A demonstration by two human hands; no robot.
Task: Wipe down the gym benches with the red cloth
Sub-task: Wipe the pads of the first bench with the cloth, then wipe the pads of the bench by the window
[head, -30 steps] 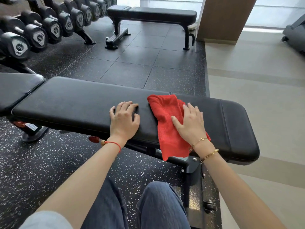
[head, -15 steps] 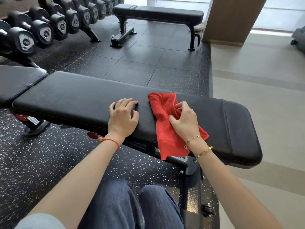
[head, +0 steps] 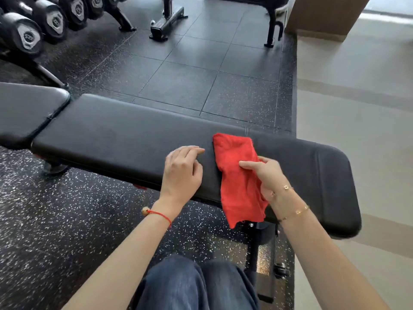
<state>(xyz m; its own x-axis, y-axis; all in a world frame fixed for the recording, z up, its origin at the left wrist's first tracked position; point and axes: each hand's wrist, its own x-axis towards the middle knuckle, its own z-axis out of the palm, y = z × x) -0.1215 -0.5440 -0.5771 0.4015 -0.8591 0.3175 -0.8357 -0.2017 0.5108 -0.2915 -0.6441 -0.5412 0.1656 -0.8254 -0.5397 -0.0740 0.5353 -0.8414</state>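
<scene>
Pinching the red cloth (head: 240, 180) on the black bench (head: 125, 139) is the right hand (head: 266, 175); the left hand (head: 182, 171) is resting just beside it, fingers loose, holding nothing.

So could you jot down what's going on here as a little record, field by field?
Place: gym floor, dumbbell rack behind
Surface: long black padded bench
Cloth: red terry cloth draped over the bench's near edge
Right hand: grips the cloth
Left hand: rests on the padding beside the cloth, fingers loosely bent
Second bench: farther back, only its frame in view
</scene>
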